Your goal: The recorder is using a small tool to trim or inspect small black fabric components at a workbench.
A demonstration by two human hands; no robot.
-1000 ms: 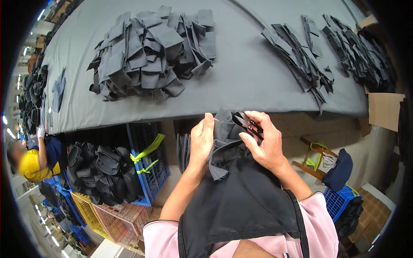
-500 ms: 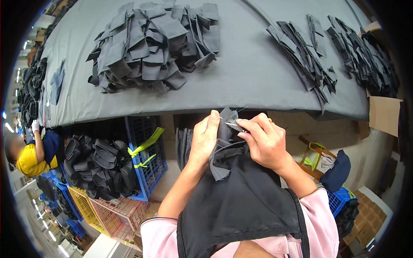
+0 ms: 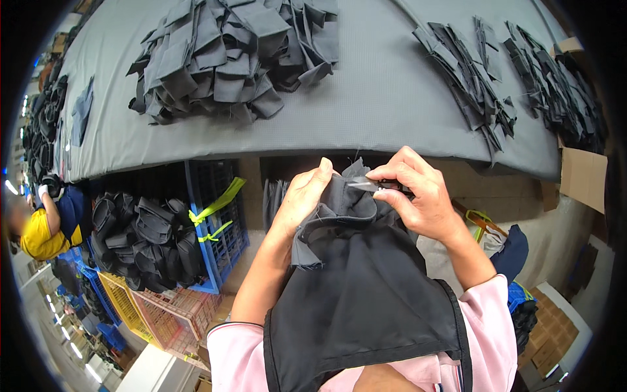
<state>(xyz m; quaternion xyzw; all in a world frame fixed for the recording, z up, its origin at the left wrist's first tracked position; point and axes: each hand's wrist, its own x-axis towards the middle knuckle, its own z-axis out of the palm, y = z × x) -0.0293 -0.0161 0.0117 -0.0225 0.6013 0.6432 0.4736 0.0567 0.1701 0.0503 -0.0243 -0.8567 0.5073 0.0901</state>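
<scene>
Head view: grey cloth (image 3: 335, 197) pinched by left grip (image 3: 304, 197).
Right grip (image 3: 418, 191): snips (image 3: 366, 186) pinched, tips over cloth.
Snips: best angled clear of left grip; cloth drawn taut.

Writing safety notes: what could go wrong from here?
The snips in the right hand point toward the left hand, so a slip might nick it. Their tips sit right at the gray fabric, so a stray cut could damage it.
</scene>
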